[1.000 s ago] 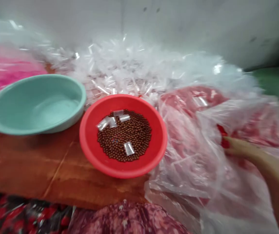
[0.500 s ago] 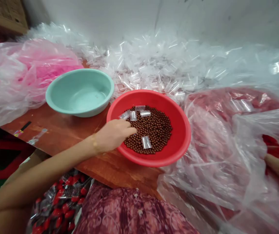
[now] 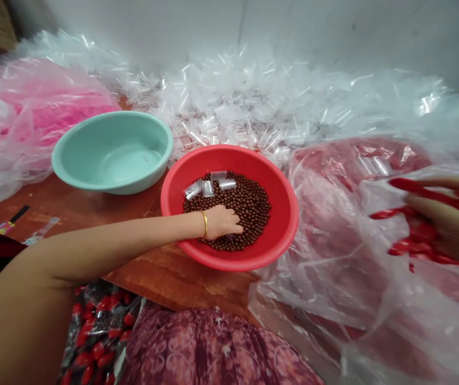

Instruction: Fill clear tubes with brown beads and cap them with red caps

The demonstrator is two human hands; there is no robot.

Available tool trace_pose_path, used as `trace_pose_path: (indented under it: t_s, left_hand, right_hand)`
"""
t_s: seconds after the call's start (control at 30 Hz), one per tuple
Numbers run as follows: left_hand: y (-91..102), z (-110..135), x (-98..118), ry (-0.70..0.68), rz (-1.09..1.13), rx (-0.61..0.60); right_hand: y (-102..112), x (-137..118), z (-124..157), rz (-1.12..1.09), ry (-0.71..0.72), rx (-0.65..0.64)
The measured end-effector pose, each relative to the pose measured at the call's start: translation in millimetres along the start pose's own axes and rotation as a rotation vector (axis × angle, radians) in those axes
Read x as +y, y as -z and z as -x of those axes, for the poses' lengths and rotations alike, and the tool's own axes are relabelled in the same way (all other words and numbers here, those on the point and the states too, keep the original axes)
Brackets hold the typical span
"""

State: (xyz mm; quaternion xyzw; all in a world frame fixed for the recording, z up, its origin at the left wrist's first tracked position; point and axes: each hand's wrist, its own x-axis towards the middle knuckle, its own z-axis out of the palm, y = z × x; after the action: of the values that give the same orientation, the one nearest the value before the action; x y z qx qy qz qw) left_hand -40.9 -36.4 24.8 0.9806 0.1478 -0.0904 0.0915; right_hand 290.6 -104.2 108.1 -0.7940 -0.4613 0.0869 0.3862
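Observation:
My left hand [image 3: 222, 222], with a gold bangle at its wrist, reaches into a red bowl [image 3: 288, 214]. Its bent fingertips rest on small round brown beads [image 3: 251, 203]; what they may pinch is hidden beneath them. Several short clear plastic sleeves [image 3: 207, 188] lie on the beads behind that hand. At the far right, my right hand [image 3: 450, 214] is closed round several glossy red plastic pieces [image 3: 418, 235], some long and thin, and is smeared by motion. It is above a large clear bag [image 3: 334, 251] with red contents.
A pale green basin [image 3: 109, 155] stands left of the red bowl on the brown table [image 3: 165, 278]. Clear plastic sleeves [image 3: 233, 101] are heaped along the wall. A bag of pink material [image 3: 61, 112] sits at the left. Below the table edge are red-and-clear packed items [image 3: 97, 342].
My left hand has moved right and forward over the beads, covering the spot where a clear sleeve lay. My right hand has come up out of the bag with red pieces. The view has shifted right.

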Motion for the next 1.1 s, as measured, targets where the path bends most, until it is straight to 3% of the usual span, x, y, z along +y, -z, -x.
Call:
trace_pose_path:
  t_s: [0.07,0.13,0.17,0.3,0.43,0.6,0.83,0.97,1.1]
  left_hand:
    - [-3.1,0.1,-0.4,-0.01,-0.019,-0.029]
    - [-3.1,1.9,-0.3,0.043,-0.028,-0.055]
    - [-1.5,4.1,-0.7,0.1,-0.025,-0.062]
    - [10.9,20.0,-5.9,0.394,0.008,-0.113]
    - [17.0,27.6,-8.6,0.59,0.062,-0.202]
    - [11.9,-1.0,-5.0,0.651,0.276,-0.245]
    - [0.8,-73.3,-13.4,0.662,0.745,-0.252]
    - [-11.4,-93.1,-14.7,0.745,1.085,-0.082]
    - [-14.4,-89.6,-19.3,0.707,1.383,0.102]
  right_hand:
    - [-32.1,-36.5,5.4,-0.078,-0.058,-0.236]
    - [-70.0,-63.5,8.2,-0.074,0.081,-0.426]
    - [-90.1,-72.6,8.3,-0.04,0.218,-0.512]
    - [-165.6,-88.4,3.6,0.311,0.695,-0.555]
    - [-210.5,-91.7,-0.5,0.616,0.855,-0.6]
    - [-213.0,-87.8,-5.4,0.605,0.952,-0.604]
    - [-208.1,-86.4,-11.6,0.424,0.806,-0.561]
    - [-213.1,-84.2,-16.3,0.252,0.763,-0.492]
    - [-215.3,-82.0,-23.6,0.025,0.615,-0.424]
